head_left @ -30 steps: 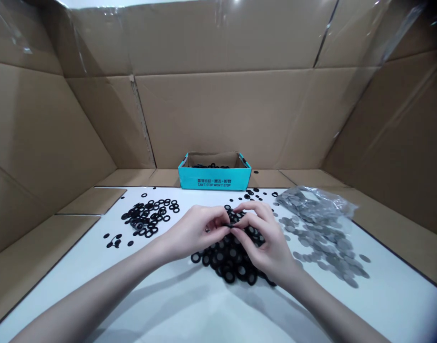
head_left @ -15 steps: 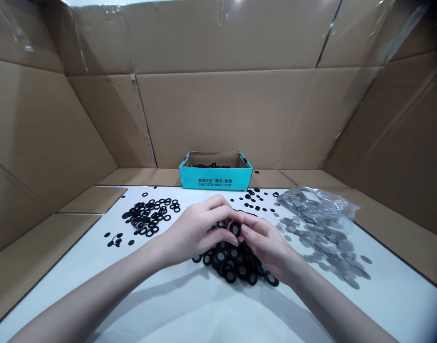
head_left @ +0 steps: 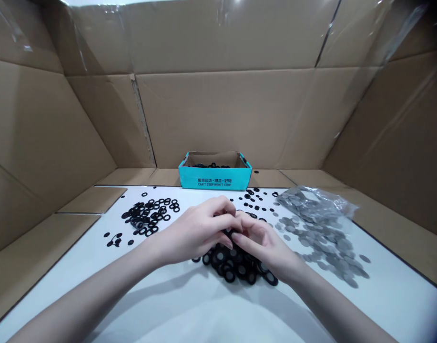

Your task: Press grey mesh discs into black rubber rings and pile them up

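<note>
Left hand [head_left: 193, 229] and right hand [head_left: 264, 250], both grips curled nearly shut atop a heap of black rubber rings [head_left: 232, 269], any hold hidden; grey metal discs [head_left: 325, 250] at 3 o'clock, teal box [head_left: 214, 178] at 12 o'clock.

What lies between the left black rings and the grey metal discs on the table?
The head view shows the left hand and the right hand over a heap of black rings.

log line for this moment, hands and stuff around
left grip: over pile of black-rimmed discs | right grip: same pile | held: cannot tell | nearby: black rings, grey metal discs, teal box
</note>
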### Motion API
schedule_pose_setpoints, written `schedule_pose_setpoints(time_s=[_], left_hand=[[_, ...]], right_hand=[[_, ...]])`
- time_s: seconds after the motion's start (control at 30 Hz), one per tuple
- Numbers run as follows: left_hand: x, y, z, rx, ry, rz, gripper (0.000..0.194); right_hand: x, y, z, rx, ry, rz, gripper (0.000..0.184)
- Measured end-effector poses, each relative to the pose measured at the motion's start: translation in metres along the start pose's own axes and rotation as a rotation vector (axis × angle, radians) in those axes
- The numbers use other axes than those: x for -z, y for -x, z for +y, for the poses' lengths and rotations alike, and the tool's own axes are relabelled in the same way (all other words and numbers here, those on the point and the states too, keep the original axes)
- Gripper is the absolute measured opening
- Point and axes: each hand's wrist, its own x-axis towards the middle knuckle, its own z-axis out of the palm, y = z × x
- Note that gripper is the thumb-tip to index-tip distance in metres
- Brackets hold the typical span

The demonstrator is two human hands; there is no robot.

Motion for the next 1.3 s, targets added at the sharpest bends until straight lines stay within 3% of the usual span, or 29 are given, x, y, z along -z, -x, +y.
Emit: schedule_pose_setpoints(time_s=[0.07,0.13,0.27,0.37,0.5,0.6,0.67,0.77,0.83,0.9,0.97,1.1,1.3], left_hand=[[0.003,0.001,-0.001,-0.016,0.043,-0.069,0.032],[0.006,0.001,-0.001,-0.024,0.018,-0.094,0.026],[0.004,0.0,0.0,-0.01,-0.123,-0.042,0.027],[0.0,0.0,0.001,0.01,-0.164,-0.023,0.017],[0.001,0.0,0.001,0.002,-0.055,-0.145,0.035],[0.011,0.001,-0.002,-0.002,0.037,-0.205,0.03],[0.021,0.003,-0.008,0.027,0.083,-0.239,0.036],[0.043,0.012,-0.029,0.264,0.061,-0.292,0.053],[0.057,0.023,-0.052,0.511,-0.055,-0.31,0.05],[0.069,0.035,-0.08,0.785,-0.266,-0.404,0.044],[0.075,0.047,-0.108,0.915,-0.355,-0.434,0.041],[0.07,0.063,-0.146,1.045,-0.409,-0.481,0.035],[0.055,0.067,-0.163,1.055,-0.367,-0.573,0.029]], right_hand=[[-0.001,0.0,0.002,0.019,0.04,0.0,0.031],[-0.002,0.0,0.004,0.017,0.065,0.001,0.03],[-0.001,0.001,0.005,0.002,0.086,-0.001,0.025],[0.0,0.001,0.006,0.02,0.091,-0.001,0.027],[-0.002,0.001,0.009,0.022,0.116,-0.016,0.028],[-0.003,0.001,0.011,0.047,0.199,0.006,0.023],[-0.001,0.001,0.011,0.059,0.281,0.058,0.017],[0.01,-0.001,0.01,0.042,0.437,0.097,0.01],[0.02,-0.002,0.011,0.011,0.538,0.08,0.01],[0.028,-0.004,0.014,-0.032,0.626,0.077,0.01],[0.034,-0.005,0.018,-0.06,0.691,0.097,0.009],[0.038,-0.006,0.029,-0.051,0.802,0.122,0.006],[0.039,-0.007,0.027,-0.018,0.899,0.162,0.008]])
